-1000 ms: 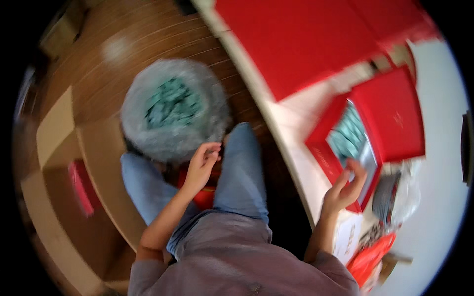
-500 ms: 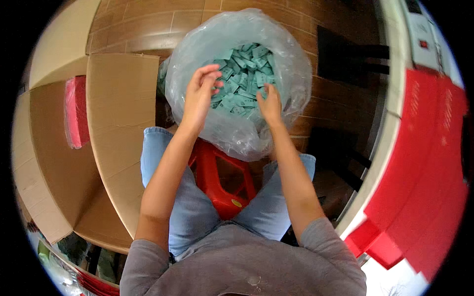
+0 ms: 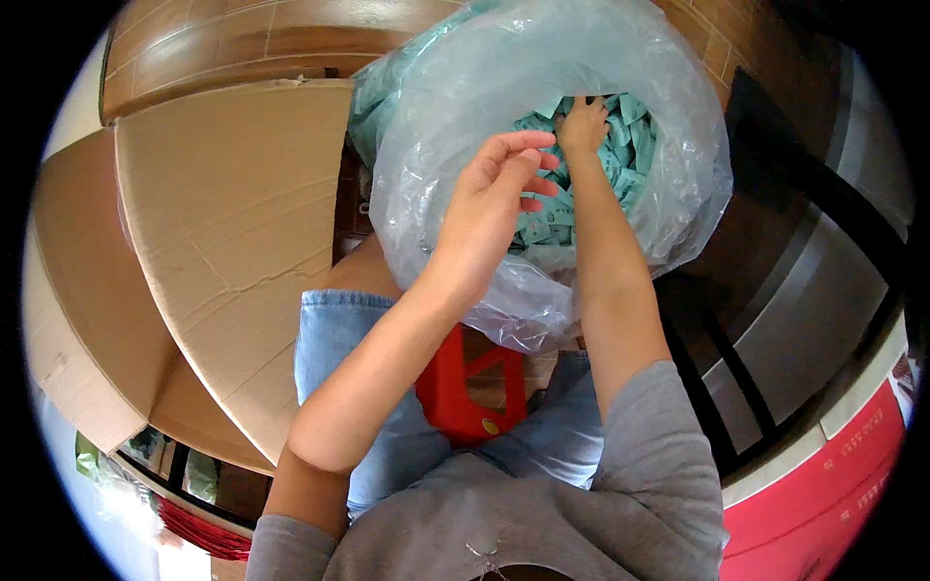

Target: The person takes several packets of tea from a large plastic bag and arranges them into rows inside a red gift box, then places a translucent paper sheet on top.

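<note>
Deeper now, my right hand (image 3: 583, 128) is among green packets (image 3: 635, 145), pinch unclear; nearer me, left hand (image 3: 492, 198) spread, empty. Many remain in the bag (image 3: 552, 44) around my grip.

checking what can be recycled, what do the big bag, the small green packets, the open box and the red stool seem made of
Bag: thin plastic film, glossy; translucent, crinkled, with highlights.
Packets: perhaps plastic film or coated paper; flat and creased, finish unclear.
Box: probably cardboard, matte; plain brown with visible creases.
Stool: likely moulded plastic, smooth; even red with rounded edges.
</note>
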`<control>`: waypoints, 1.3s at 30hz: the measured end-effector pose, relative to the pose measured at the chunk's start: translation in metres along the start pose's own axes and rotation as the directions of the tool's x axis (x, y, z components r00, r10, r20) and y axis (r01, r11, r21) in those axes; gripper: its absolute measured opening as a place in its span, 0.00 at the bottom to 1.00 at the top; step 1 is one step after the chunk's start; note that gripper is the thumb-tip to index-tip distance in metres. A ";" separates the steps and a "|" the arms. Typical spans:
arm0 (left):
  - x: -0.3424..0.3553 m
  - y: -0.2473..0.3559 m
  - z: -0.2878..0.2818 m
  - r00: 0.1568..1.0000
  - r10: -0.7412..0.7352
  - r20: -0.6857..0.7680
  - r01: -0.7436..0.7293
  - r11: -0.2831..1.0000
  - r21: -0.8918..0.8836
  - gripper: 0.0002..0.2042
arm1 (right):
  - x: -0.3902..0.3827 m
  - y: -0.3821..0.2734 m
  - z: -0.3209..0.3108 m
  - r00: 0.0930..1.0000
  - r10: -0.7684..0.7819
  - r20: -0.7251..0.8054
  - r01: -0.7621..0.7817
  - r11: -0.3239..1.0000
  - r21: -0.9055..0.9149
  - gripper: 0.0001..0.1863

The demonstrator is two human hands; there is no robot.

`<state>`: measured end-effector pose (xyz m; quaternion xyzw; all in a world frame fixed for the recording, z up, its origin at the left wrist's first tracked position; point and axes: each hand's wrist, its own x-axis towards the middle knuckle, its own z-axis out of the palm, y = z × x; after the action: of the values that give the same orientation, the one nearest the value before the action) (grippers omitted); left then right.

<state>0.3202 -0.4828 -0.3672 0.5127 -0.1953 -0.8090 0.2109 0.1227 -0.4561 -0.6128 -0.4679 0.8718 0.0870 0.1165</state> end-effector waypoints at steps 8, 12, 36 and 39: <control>-0.007 0.003 -0.004 0.996 0.089 0.028 -0.090 0.994 0.067 0.15 | -0.076 0.050 -0.064 0.989 -0.005 0.151 -0.046 0.942 0.333 0.27; -0.018 -0.012 -0.018 0.983 0.184 0.003 -0.182 0.967 0.176 0.19 | -0.150 0.079 -0.143 0.957 0.022 0.289 -0.229 0.668 0.708 0.30; -0.226 -0.062 0.031 0.867 0.136 0.478 -0.140 0.990 -0.029 0.32 | -0.382 0.060 -0.280 0.836 -0.409 0.367 -0.540 -0.485 0.689 0.19; -0.247 -0.077 0.022 0.891 0.127 0.436 -0.183 0.979 0.090 0.36 | -0.411 0.057 -0.293 0.855 -0.309 0.417 -0.516 -0.421 0.746 0.18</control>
<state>0.3845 -0.2823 -0.2148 0.3180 -0.3286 -0.8680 0.1935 0.2599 -0.1742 -0.2126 -0.0102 0.5113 -0.5592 0.6526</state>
